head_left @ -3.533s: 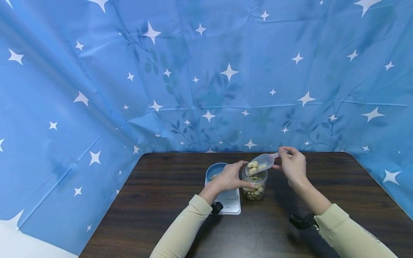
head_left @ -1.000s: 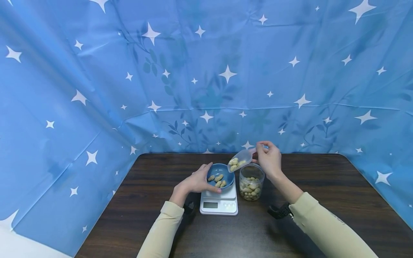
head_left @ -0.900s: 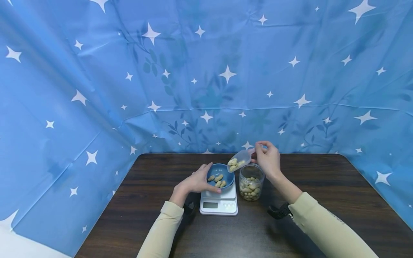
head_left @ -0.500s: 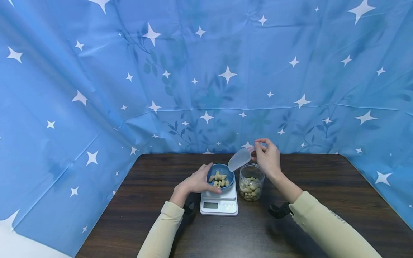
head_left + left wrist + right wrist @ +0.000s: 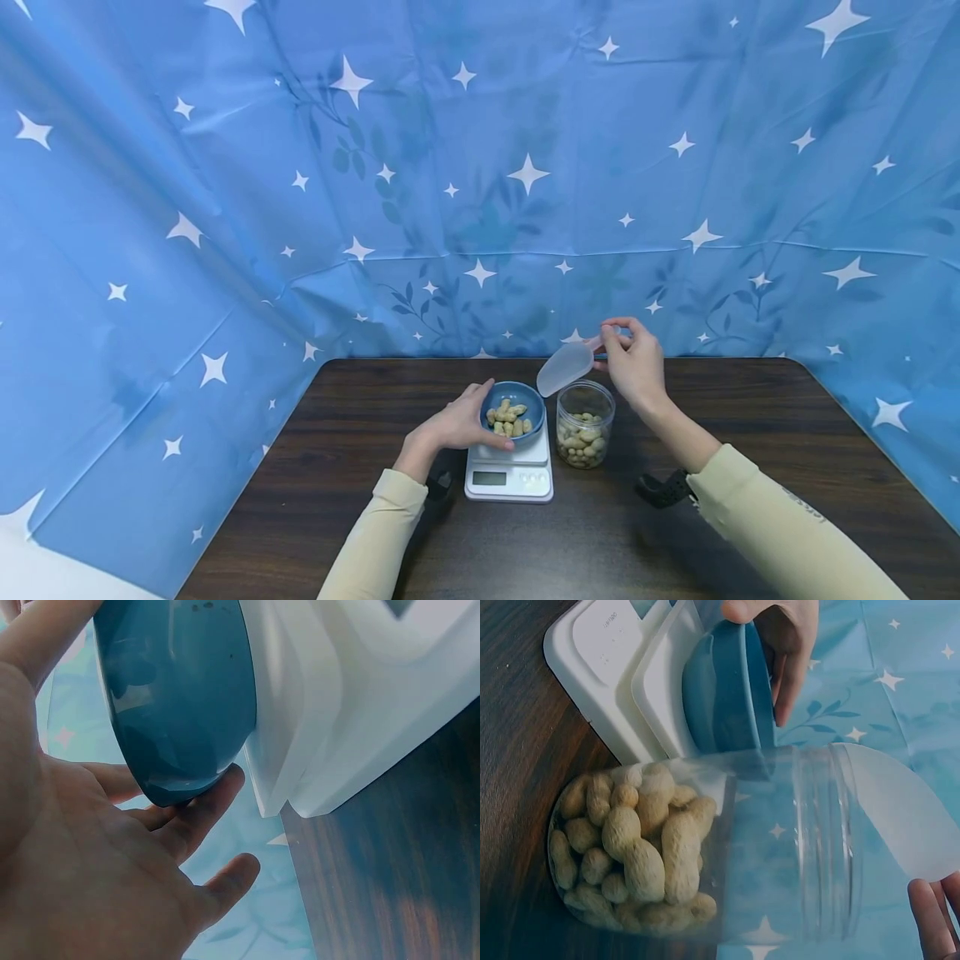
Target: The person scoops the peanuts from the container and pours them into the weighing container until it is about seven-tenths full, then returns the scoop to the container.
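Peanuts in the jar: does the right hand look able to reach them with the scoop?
Likely yes: the right hand holds the scoop near the jar, whose mouth is uncovered. The peanuts sit low inside, so the scoop would probably need dipping well in.

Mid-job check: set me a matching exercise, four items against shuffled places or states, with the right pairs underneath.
1. bowl
2. jar
3. scale
4. scoop

A. clear, lidless, partly filled with peanuts
B. pinched in the right grip
C. white, with another item sitting on it
D. blue, held by the left grip

Right pairs: 1-D, 2-A, 3-C, 4-B
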`<state>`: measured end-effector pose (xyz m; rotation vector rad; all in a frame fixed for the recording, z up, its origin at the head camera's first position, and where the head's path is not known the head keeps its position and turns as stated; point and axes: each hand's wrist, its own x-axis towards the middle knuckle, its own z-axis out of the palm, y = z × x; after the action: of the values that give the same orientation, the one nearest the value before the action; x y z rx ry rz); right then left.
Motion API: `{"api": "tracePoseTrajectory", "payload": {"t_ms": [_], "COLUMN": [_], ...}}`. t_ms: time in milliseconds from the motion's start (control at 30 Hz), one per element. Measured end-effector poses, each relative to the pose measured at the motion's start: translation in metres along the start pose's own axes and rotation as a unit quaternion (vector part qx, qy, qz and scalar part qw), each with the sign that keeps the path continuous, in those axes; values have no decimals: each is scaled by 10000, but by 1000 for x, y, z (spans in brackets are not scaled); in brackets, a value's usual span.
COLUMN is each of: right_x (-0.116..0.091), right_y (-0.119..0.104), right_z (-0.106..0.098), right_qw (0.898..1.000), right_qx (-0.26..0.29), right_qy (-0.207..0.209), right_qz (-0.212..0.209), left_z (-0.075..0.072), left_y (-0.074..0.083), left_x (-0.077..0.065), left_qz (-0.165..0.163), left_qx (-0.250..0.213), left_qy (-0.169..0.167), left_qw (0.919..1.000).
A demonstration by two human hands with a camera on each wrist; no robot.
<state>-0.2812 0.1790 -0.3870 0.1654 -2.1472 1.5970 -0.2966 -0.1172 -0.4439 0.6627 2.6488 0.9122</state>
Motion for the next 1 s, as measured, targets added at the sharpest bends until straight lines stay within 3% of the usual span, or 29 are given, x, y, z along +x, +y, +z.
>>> {"api": "tracePoseTrajectory", "payload": {"t_ms": [533, 1000], "right_x": [1, 3], "right_y": [0, 5], "right_z": [-24, -37], "right_qw": [9998, 9983], "right_qx": [162, 76], "right_qy": [-56, -398], "right_qz": [-99, -412], "left_z": [2, 3], "left_y": [0, 13], "left_x": [-2, 1], "left_qz": [-28, 367], "left_qx": [-46, 470], "left_qy": [12, 494], "left_qw": [10000, 9970]}}
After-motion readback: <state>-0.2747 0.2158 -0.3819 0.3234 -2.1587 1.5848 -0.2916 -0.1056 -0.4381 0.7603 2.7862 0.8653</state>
